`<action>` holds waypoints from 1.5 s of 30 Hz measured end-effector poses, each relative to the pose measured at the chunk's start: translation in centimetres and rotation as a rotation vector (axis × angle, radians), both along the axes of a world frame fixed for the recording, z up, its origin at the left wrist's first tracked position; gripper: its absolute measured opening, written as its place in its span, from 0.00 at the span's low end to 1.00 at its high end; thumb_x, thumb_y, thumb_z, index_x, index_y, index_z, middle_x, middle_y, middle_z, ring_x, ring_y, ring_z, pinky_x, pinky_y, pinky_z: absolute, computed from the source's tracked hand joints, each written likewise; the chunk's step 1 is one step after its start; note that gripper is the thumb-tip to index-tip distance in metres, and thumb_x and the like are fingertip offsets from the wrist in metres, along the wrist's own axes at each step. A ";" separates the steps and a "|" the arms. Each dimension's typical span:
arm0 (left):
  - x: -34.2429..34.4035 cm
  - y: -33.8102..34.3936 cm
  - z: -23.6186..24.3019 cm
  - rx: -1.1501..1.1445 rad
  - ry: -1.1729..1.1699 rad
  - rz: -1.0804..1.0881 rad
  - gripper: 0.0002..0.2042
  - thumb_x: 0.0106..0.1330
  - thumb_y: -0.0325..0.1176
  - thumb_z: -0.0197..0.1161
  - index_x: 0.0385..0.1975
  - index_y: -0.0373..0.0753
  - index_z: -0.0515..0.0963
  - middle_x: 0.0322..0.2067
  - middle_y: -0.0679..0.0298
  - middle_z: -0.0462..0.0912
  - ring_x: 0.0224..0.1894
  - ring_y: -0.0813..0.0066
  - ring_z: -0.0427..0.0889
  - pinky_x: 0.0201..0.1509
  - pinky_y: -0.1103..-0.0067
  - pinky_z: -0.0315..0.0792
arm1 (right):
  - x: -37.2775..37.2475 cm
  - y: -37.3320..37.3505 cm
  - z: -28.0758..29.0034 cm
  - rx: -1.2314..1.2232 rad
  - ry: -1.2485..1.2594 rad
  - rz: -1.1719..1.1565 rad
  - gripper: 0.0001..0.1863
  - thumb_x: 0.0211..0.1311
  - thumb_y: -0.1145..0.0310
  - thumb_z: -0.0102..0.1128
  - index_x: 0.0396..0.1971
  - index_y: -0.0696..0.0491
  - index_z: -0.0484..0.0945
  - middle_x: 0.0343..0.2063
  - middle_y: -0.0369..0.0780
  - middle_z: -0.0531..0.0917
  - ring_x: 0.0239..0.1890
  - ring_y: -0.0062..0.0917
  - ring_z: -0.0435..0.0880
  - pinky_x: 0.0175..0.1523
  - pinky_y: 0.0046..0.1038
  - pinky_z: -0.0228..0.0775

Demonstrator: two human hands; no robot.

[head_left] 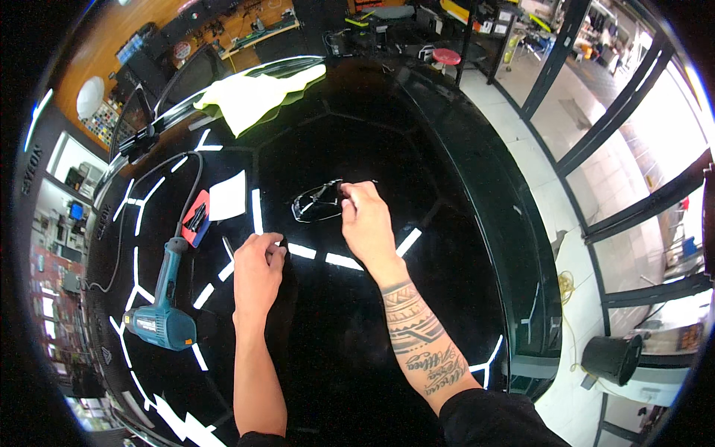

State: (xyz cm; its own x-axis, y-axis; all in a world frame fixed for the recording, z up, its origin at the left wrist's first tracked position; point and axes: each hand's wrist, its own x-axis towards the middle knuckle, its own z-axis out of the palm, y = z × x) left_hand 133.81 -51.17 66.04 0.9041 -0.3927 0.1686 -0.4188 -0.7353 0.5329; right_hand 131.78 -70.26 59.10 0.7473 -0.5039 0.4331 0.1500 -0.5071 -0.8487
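A glossy black car panel (357, 127) spreads below me, reflecting strip lights. My right hand (365, 223) pinches the edge of a clear, crumpled piece of film (313, 201) near the middle. My left hand (257, 268) is lower left of it, fingers curled; what they hold, if anything, is unclear. A thin dark tool (228, 247) is just beside it. Farther left are a white sheet (229, 195), a red-and-blue card with black pieces (195, 216) and a teal heat gun (160, 328).
A yellow-green cloth (253, 93) lies near the panel's far edge. A black bucket (611, 357) and yellow hose (566, 287) are at right by the tiled floor and glazed frames. Behind are a workbench (261, 33) and red stool (445, 56).
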 end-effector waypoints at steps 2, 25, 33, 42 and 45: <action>0.5 -1.0 -0.3 -0.043 -0.111 0.001 0.09 0.59 0.21 0.64 0.40 0.30 0.81 0.31 0.52 0.79 0.30 0.63 0.81 0.37 0.72 0.74 | 0.1 0.8 0.5 0.030 0.006 0.016 0.11 0.62 0.79 0.55 0.43 0.63 0.79 0.42 0.49 0.79 0.43 0.43 0.82 0.49 0.36 0.73; 1.0 -9.1 -3.2 0.012 -0.338 0.322 0.05 0.57 0.24 0.67 0.28 0.28 0.80 0.40 0.52 0.74 0.46 0.55 0.75 0.52 0.65 0.70 | -0.6 -0.2 0.6 0.197 0.087 0.084 0.11 0.62 0.80 0.54 0.42 0.64 0.80 0.43 0.49 0.79 0.41 0.42 0.82 0.47 0.34 0.73; 1.3 -8.7 -4.0 -0.002 -0.350 0.302 0.04 0.60 0.24 0.65 0.30 0.29 0.80 0.41 0.51 0.74 0.46 0.53 0.74 0.53 0.64 0.69 | -0.7 -0.3 0.4 0.167 0.070 0.076 0.11 0.60 0.81 0.54 0.42 0.64 0.81 0.42 0.49 0.80 0.41 0.41 0.83 0.47 0.33 0.74; 0.6 -7.9 -5.2 -0.250 -0.242 0.308 0.04 0.64 0.25 0.63 0.36 0.33 0.82 0.43 0.53 0.74 0.49 0.56 0.76 0.53 0.67 0.70 | -0.6 -0.6 0.2 0.150 0.068 0.102 0.12 0.60 0.82 0.53 0.42 0.64 0.80 0.42 0.49 0.80 0.41 0.40 0.84 0.47 0.32 0.75; 0.7 -7.7 -5.0 -0.260 -0.187 0.318 0.05 0.63 0.26 0.65 0.36 0.35 0.82 0.44 0.54 0.74 0.51 0.56 0.74 0.55 0.66 0.69 | -0.5 -0.5 0.6 0.162 0.083 0.104 0.12 0.60 0.82 0.53 0.42 0.64 0.80 0.42 0.49 0.80 0.42 0.40 0.84 0.48 0.32 0.75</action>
